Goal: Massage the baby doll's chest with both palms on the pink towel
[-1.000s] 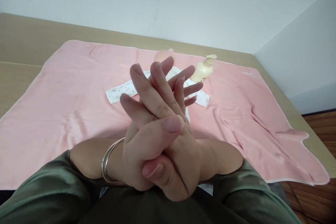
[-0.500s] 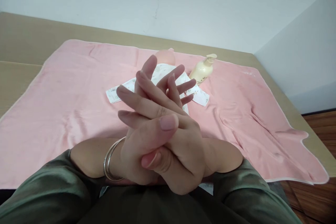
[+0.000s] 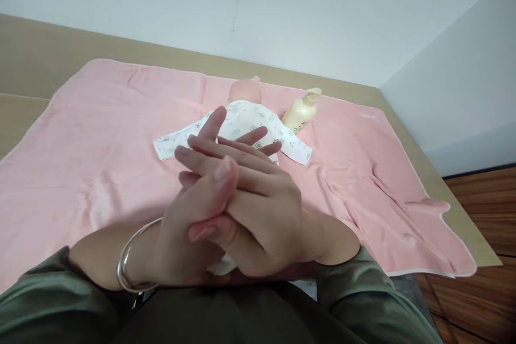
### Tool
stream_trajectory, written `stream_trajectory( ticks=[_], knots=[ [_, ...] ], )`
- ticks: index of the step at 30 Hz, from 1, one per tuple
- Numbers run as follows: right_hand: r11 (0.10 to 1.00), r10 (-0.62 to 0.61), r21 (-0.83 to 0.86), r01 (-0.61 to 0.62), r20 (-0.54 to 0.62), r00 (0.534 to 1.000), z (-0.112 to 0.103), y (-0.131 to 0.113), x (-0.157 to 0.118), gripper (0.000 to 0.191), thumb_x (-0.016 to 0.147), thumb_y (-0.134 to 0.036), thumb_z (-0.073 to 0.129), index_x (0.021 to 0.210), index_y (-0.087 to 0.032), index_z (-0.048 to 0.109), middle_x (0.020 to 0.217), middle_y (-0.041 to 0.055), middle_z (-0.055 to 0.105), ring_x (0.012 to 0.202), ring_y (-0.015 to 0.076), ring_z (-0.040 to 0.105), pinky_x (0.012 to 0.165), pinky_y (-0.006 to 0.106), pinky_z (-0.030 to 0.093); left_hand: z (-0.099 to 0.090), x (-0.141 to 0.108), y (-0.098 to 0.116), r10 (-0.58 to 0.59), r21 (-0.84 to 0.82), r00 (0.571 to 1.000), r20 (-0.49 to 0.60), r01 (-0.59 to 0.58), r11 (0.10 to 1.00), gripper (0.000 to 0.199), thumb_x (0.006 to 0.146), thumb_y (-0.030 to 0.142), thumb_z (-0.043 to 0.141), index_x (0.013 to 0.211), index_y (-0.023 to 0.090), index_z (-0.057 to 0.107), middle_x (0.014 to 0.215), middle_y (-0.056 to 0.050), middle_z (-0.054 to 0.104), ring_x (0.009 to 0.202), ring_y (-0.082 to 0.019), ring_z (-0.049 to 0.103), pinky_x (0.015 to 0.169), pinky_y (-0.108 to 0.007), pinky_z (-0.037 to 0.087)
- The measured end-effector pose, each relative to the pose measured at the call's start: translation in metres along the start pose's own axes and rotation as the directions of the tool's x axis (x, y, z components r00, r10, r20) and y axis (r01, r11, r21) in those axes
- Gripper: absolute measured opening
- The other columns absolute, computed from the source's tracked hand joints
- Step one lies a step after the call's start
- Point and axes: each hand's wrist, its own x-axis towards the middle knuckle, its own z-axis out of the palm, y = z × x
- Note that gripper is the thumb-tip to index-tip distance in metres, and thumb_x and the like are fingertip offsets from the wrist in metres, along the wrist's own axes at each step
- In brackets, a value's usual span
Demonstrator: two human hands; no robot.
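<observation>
My left hand point(image 3: 177, 234), with silver bangles at its wrist, and my right hand point(image 3: 268, 220) are pressed palm to palm in front of my body. Their fingers cross at a slant and stretch outward; the thumbs overlap. No object shows in either hand, though the space between the palms is hidden. Beyond them lies a baby doll point(image 3: 244, 91) in a white printed shirt point(image 3: 242, 118), its sleeves spread to both sides. My hands cover the doll's lower part. A cream pump bottle point(image 3: 300, 114) rests by the sleeve on the right.
A pink blanket point(image 3: 121, 129) with a pale edge is spread over a light wooden table point(image 3: 40, 37). A white wall point(image 3: 161, 5) stands behind it, meeting another wall at the right. Brown wooden flooring point(image 3: 484, 226) shows past the table's right edge.
My hands have slid against each other and dropped a little to the left, the left wrist moving furthest. The fingers interlace less, and more of the doll's shirt shows. The view has shifted slightly.
</observation>
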Motion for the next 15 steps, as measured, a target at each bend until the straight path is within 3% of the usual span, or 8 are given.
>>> stream_trajectory(
  ticks=[2, 4, 7, 9, 11, 13, 15],
  knots=[
    [0.999, -0.015, 0.036, 0.019, -0.105, 0.994, -0.002, 0.008, -0.003, 0.028, 0.104, -0.024, 0.059, 0.114, -0.008, 0.079, 0.132, 0.0087, 0.078, 0.134, 0.0205, 0.068, 0.123, 0.031, 0.054, -0.002, 0.0, 0.011, -0.124, -0.074, 0.988, 0.096, 0.131, 0.989, 0.081, 0.086, 0.052, 0.069, 0.16, 0.04, 0.036, 0.151, 0.001, 0.062, 0.152, -0.034, 0.05, 0.121, -0.056, 0.054],
    [1.0, 0.001, 0.001, -0.001, -0.132, 0.991, -0.005, 0.017, -0.006, 0.02, 0.099, -0.017, 0.063, 0.11, -0.018, 0.08, 0.128, 0.0029, 0.08, 0.126, 0.0184, 0.074, 0.119, 0.031, 0.057, -0.006, 0.005, 0.017, -0.193, -0.066, 0.958, 0.214, 0.211, 0.975, 0.089, 0.08, 0.045, 0.077, 0.159, 0.039, 0.036, 0.144, -0.001, 0.066, 0.147, -0.037, 0.055, 0.113, -0.06, 0.059],
    [0.998, -0.001, -0.065, -0.01, -0.17, 0.985, -0.007, 0.034, -0.01, 0.025, 0.096, -0.012, 0.062, 0.102, -0.029, 0.081, 0.118, -0.0033, 0.083, 0.116, 0.0152, 0.077, 0.112, 0.032, 0.061, -0.012, 0.023, 0.015, -0.174, -0.016, 0.943, 0.285, 0.186, 0.982, 0.098, 0.076, 0.041, 0.081, 0.161, 0.038, 0.032, 0.143, -0.004, 0.065, 0.148, -0.038, 0.054, 0.115, -0.062, 0.055],
    [0.993, -0.022, -0.117, -0.002, -0.202, 0.979, -0.005, 0.049, -0.011, 0.024, 0.098, -0.016, 0.062, 0.096, -0.03, 0.081, 0.109, -0.0028, 0.084, 0.107, 0.0163, 0.079, 0.102, 0.034, 0.064, -0.018, 0.044, 0.007, -0.088, 0.008, 0.972, 0.216, 0.089, 0.996, 0.099, 0.078, 0.04, 0.082, 0.161, 0.037, 0.029, 0.146, -0.007, 0.063, 0.15, -0.037, 0.052, 0.122, -0.059, 0.049],
    [0.988, 0.022, -0.145, -0.059, -0.243, 0.97, 0.002, 0.065, -0.011, 0.021, 0.099, -0.022, 0.064, 0.093, -0.03, 0.081, 0.101, -0.0022, 0.085, 0.096, 0.0173, 0.08, 0.09, 0.034, 0.066, -0.026, 0.07, -0.005, 0.062, 0.063, 0.996, 0.066, -0.066, 0.996, 0.091, 0.083, 0.037, 0.077, 0.16, 0.035, 0.028, 0.15, -0.009, 0.058, 0.153, -0.034, 0.048, 0.128, -0.056, 0.042],
    [0.976, 0.136, -0.126, -0.178, -0.287, 0.948, 0.014, 0.079, -0.011, 0.021, 0.1, -0.026, 0.062, 0.092, -0.028, 0.081, 0.097, -0.0006, 0.084, 0.089, 0.0179, 0.079, 0.081, 0.032, 0.065, -0.037, 0.099, -0.021, 0.196, 0.188, 0.978, -0.074, -0.179, 0.966, 0.082, 0.082, 0.029, 0.073, 0.155, 0.035, 0.036, 0.153, -0.009, 0.055, 0.157, -0.034, 0.04, 0.132, -0.056, 0.036],
    [0.956, 0.219, -0.129, -0.263, -0.278, 0.935, 0.028, 0.089, -0.011, 0.023, 0.101, -0.026, 0.06, 0.089, -0.025, 0.081, 0.092, 0.0019, 0.084, 0.086, 0.0194, 0.079, 0.077, 0.033, 0.065, -0.049, 0.127, -0.04, 0.242, 0.295, 0.956, -0.167, -0.186, 0.937, 0.069, 0.08, 0.024, 0.069, 0.145, 0.028, 0.047, 0.149, -0.012, 0.056, 0.156, -0.035, 0.041, 0.132, -0.056, 0.034]
  ],
)
